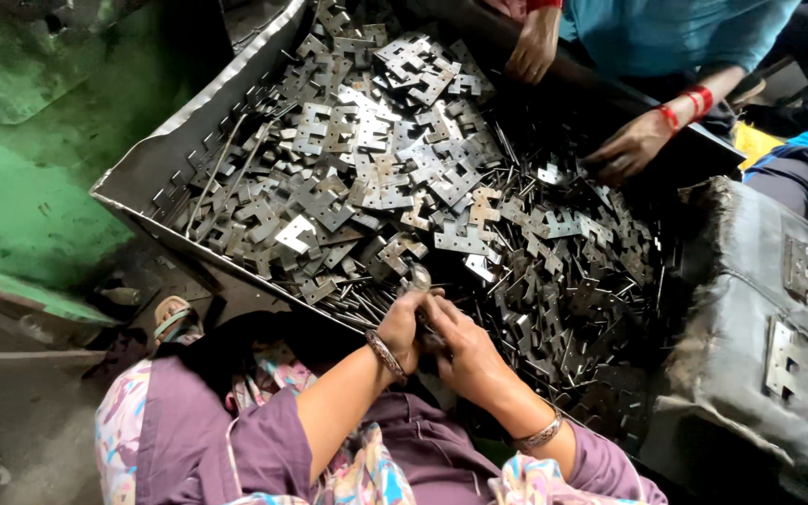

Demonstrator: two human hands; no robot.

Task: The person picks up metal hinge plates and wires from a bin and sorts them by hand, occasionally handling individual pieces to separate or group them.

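A small metal piece [420, 277] is held by both hands, left hand [402, 329] and right hand [465, 353], at the near edge of the metal tray [156, 164] on a green floor [21, 187].

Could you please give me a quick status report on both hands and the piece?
Left hand and right hand together, both closed on a small grey metal hinge piece. Heap of flat grey metal hinge plates beyond. Co-worker's hand on far edge.
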